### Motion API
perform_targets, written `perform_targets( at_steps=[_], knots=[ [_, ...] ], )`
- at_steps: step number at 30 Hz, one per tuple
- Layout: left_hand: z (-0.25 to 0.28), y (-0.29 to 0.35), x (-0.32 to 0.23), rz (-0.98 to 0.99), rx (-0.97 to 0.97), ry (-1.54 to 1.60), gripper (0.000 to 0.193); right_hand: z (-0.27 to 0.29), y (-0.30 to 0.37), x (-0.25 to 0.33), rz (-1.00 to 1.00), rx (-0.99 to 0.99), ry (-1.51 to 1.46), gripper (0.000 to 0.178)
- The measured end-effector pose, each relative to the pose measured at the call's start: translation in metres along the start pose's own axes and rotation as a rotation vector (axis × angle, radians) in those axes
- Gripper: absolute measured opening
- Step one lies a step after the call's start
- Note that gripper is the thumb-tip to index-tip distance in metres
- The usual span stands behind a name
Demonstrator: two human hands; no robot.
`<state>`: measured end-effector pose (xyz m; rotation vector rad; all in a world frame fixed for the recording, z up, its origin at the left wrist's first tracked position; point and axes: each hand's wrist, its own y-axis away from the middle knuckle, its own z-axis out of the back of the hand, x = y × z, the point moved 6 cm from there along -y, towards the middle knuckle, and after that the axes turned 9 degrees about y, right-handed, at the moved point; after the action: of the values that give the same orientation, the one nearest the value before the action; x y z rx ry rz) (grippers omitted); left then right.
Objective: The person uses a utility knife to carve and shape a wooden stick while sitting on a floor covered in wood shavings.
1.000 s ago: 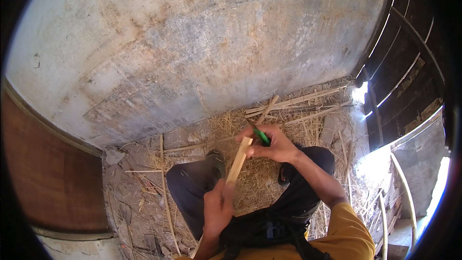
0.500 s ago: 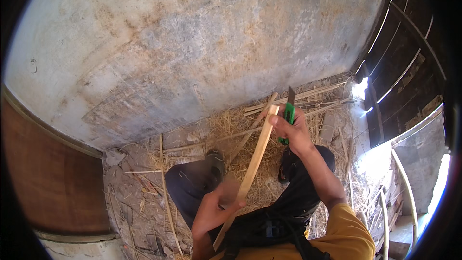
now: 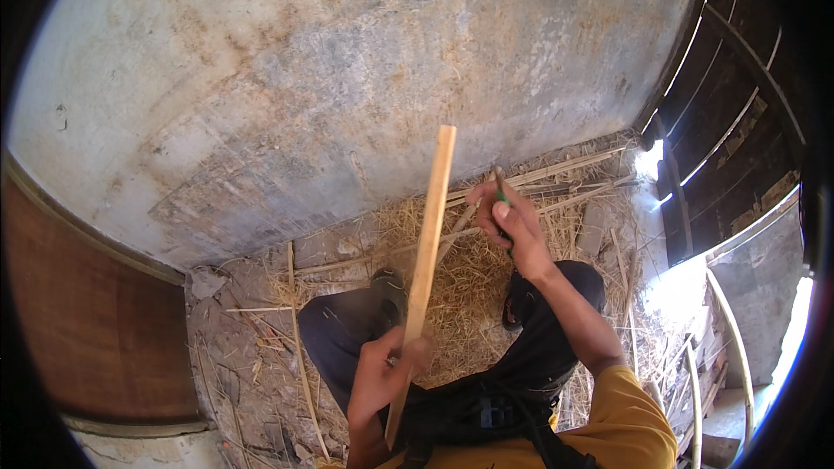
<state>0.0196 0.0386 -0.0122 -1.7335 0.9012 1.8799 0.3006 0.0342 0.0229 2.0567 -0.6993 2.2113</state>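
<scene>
My left hand [image 3: 380, 373] grips a long pale bamboo slat [image 3: 427, 243] near its lower end, and the slat stands nearly upright, its top reaching up in front of the grey wall. My right hand [image 3: 511, 221] is raised to the right of the slat, apart from it, shut on a knife with a green handle [image 3: 501, 197]. The blade is too small to make out. Both hands are above my knees in dark trousers [image 3: 347, 330], over a heap of straw-like shavings [image 3: 469, 269].
A stained concrete wall [image 3: 347, 78] fills the view ahead. Thin bamboo strips [image 3: 565, 169] lie along its foot. A brown panel [image 3: 87, 313] stands at the left, dark wooden slats [image 3: 730, 104] at the right, with curved canes [image 3: 734, 339] by the bright opening.
The slat has swung up from a slant to nearly upright and slid further up through my left hand. My right hand has come off the slat and now sits beside it.
</scene>
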Motion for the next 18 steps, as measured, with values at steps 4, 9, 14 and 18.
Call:
perform_targets(
  at_steps=[4, 9, 14, 18],
  knots=[
    [-0.001, -0.002, -0.010, -0.036, -0.091, 0.093, 0.025, -0.014, 0.011, 0.011, 0.252, 0.054, 0.435, 0.035],
    [-0.004, -0.002, -0.015, -0.064, -0.160, 0.132, 0.027, -0.034, 0.017, 0.018, 0.448, 0.187, 0.592, 0.034],
    [-0.001, 0.000, -0.016, -0.098, -0.225, 0.125, 0.028, -0.044, 0.018, 0.024, 0.524, 0.270, 0.605, 0.031],
    [0.000, -0.001, -0.015, -0.134, -0.247, 0.091, 0.027, -0.047, 0.020, 0.025, 0.540, 0.285, 0.635, 0.033]
  ],
)
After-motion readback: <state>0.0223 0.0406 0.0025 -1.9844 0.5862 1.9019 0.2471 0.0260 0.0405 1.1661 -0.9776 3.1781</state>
